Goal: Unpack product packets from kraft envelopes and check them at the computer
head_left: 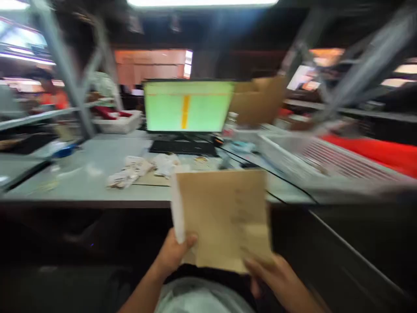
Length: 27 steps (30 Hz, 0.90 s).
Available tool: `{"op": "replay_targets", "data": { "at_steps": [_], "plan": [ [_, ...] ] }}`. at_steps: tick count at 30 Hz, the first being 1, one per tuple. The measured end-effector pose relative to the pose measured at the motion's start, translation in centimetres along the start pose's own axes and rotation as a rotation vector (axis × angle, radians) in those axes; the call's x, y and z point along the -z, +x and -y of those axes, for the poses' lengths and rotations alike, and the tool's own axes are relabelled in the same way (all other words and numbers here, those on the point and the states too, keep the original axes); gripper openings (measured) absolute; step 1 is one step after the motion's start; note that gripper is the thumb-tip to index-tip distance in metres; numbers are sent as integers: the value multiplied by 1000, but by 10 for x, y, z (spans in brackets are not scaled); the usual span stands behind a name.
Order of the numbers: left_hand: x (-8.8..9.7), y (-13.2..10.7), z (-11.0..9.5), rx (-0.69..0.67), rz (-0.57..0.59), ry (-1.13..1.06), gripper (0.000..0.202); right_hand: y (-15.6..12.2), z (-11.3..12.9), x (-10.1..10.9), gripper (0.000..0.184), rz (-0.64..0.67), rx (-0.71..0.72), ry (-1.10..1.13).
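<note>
A flat brown cardboard piece (224, 217), like a folded box or envelope with a white edge on its left side, is held upright in front of me, below the table edge. My left hand (174, 252) grips its lower left corner, thumb over the front. My right hand (276, 276) holds its lower right corner with fingers curled around it. The whole frame is smeared by motion.
A grey table (91, 174) carries small white packets (130, 171), a black keyboard (182, 147) and a monitor with a green screen (188, 105). A white plastic basket (312, 158) sits at right beside red cloth (381, 152). A cardboard box (257, 102) stands behind the monitor.
</note>
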<state>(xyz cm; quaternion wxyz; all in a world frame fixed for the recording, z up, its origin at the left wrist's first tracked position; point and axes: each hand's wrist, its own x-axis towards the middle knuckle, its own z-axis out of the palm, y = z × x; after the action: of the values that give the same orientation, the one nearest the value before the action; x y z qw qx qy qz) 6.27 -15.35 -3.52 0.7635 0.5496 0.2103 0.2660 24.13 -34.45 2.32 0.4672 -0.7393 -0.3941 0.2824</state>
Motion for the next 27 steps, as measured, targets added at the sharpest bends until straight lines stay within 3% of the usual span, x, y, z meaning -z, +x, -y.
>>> {"op": "replay_targets", "data": {
  "at_steps": [2, 4, 5, 6, 8, 9, 10, 11, 16, 18, 21, 23, 27],
  "plan": [
    [2, 0, 20, 69, -95, 106, 60, -26, -7, -2, 64, 93, -134, 124],
    [-3, 5, 34, 99, -130, 119, 58, -37, -7, 5, 70, 182, -180, 258],
    [-7, 8, 38, 110, -118, 115, 59, -40, -5, 13, 71, 170, -174, 286],
    [-12, 10, 38, 114, -78, 109, 60, -42, -2, 24, 69, 74, -160, 293],
    [-18, 13, 33, 82, 54, 102, 60, -52, 7, 52, 62, -228, -86, 205],
    [-18, 16, 28, 46, 117, 108, 59, -59, 13, 69, 58, -481, -18, 125],
    [-15, 19, 20, 4, 157, 116, 57, -67, 18, 89, 56, -841, 88, 40],
    [-9, 22, 12, -39, 170, 127, 55, -76, 22, 111, 54, -1037, 153, 19],
    [37, 39, -26, -210, 17, 215, 38, -112, 12, 226, 47, -1710, 421, -95],
    [49, 41, -33, -246, -41, 215, 32, -120, -1, 244, 31, -1583, 383, 58],
    [46, 42, -35, -268, -42, 221, 30, -117, -18, 230, 26, -1270, 243, 238],
    [27, 43, -37, -271, 49, 222, 33, -104, -26, 201, 33, -1102, 168, 265],
    [-37, 53, -48, -255, 304, 63, 61, -71, -28, 133, 46, -643, -41, 276]
  ]
}}
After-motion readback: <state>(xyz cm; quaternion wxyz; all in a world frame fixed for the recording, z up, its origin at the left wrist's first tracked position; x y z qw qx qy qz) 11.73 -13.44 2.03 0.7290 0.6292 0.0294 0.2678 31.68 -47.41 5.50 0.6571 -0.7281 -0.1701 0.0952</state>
